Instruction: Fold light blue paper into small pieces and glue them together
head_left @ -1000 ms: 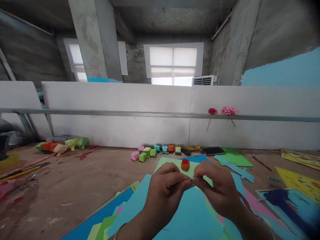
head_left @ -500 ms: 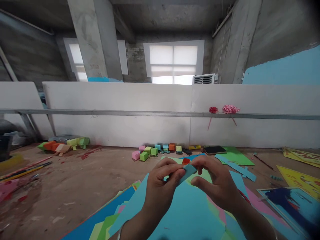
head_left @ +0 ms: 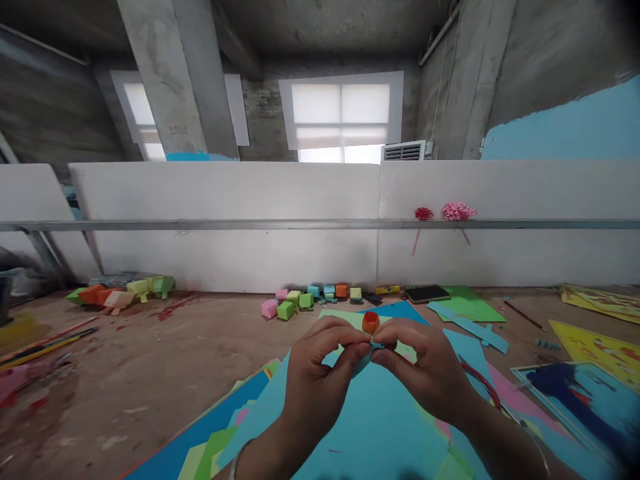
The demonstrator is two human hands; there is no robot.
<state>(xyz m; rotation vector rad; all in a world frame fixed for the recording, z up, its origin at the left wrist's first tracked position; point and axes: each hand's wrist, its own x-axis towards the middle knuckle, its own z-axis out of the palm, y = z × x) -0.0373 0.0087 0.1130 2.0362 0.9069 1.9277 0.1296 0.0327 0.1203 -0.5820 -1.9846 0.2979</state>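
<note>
My left hand (head_left: pixel 320 373) pinches a small piece of blue paper (head_left: pixel 376 345) between thumb and fingers. On the other end of that piece, the thumb and forefinger of my right hand (head_left: pixel 425 363) are also closed. Much of the blue piece is hidden by my fingertips. Just beyond them sits a small orange paper box (head_left: pixel 371 322), its hollow top showing. Both hands are above a large light-blue sheet (head_left: pixel 380 413), which lies on a stack of coloured papers. Red-handled scissors (head_left: pixel 483 383) lie partly under my right forearm.
Several small paper cubes (head_left: pixel 286 310) stand along the white board. A phone (head_left: pixel 427 294), a yellow glue stick (head_left: pixel 387 290) and a green sheet (head_left: pixel 470 303) lie at the back. Pencils (head_left: pixel 47 347) are at left, painted pictures (head_left: pixel 575 400) at right.
My right fingers have closed onto the blue paper piece, which now shows less and looks bent. The view has shifted slightly, and more of the orange box and scissors is visible.
</note>
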